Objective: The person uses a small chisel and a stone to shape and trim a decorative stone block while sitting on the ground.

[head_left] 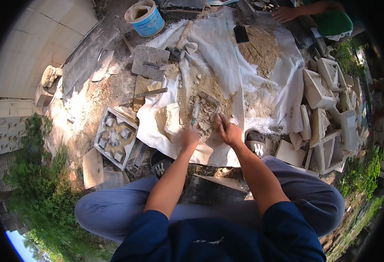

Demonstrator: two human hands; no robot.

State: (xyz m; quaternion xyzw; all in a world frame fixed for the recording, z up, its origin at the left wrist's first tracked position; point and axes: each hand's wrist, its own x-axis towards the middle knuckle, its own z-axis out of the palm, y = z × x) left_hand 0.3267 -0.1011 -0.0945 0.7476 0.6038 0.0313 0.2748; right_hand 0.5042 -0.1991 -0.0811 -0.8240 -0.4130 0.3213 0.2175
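Observation:
My left hand [189,137] is closed round a narrow metal hand tool [195,112] with a touch of green near the grip; its tip rests at the broken stone. Opposite it, my right hand [229,132] is closed too, apparently round the handle of a hammer [208,98], whose long dusty head lies across the rubble; the fingers hide most of the handle. Between the hands lie several pale stone chips [204,114] on a white woven sheet [157,144]. A larger pale stone block [171,118] stands just left of my left hand.
A long-handled hammer [175,53] and a flat square board [150,62] lie farther off, near a blue bucket [148,22]. An ornamental mould [115,137] sits left, pale cast blocks [327,146] are piled right. Another person's hand [283,14] reaches in at the far right.

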